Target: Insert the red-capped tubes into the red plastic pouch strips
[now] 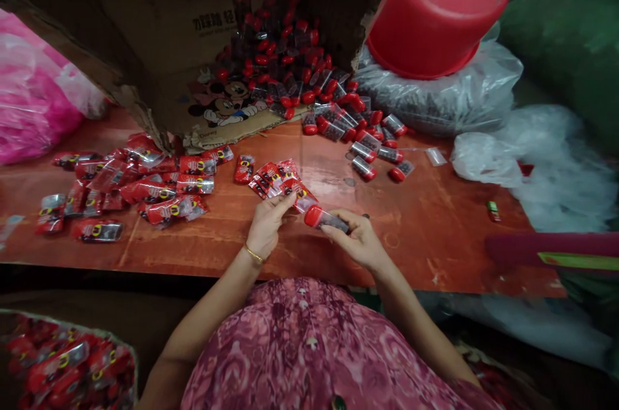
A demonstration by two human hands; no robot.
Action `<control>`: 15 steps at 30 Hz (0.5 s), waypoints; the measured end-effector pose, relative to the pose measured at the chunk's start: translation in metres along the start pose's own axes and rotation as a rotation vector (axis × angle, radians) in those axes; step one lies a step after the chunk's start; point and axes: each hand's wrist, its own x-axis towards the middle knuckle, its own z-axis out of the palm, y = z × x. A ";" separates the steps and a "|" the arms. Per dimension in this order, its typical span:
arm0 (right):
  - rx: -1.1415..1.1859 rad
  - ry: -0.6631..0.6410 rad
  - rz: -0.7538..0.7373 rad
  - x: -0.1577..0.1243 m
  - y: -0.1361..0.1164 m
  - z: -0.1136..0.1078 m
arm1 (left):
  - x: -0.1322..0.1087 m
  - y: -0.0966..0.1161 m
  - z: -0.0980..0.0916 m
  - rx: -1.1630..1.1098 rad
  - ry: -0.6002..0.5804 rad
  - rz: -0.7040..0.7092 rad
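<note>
Red-capped tube [325,219]; dark contents [337,224] inside

On the cardboard box [159,42] we can read the Chinese characters 勿踩踏 轻; the smaller line below them is too blurred for us. Lower on the same box, under the printed cartoon mice [225,107], we read "Disney". The print on the red wrappers [271,179] is too small to read.

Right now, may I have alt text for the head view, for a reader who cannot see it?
A person's right grip holds a clear container, its red end close to a red packet in the left grip, over a table. Similar containers spill from a cardboard box; filled red packets lie at left.
</note>
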 end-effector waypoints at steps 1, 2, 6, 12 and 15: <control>0.007 -0.024 0.017 0.001 0.000 -0.001 | 0.000 0.001 0.000 0.009 -0.011 -0.001; 0.015 -0.053 0.034 0.002 0.001 -0.001 | 0.000 0.001 -0.001 0.018 -0.021 -0.003; 0.062 -0.068 0.066 0.004 0.003 -0.001 | 0.003 0.003 -0.004 0.061 -0.029 0.006; 0.031 -0.024 0.025 0.003 0.002 0.002 | 0.006 0.006 -0.010 0.091 -0.020 -0.008; 0.024 -0.032 0.019 0.002 0.001 0.003 | 0.005 0.007 -0.011 0.103 -0.041 -0.019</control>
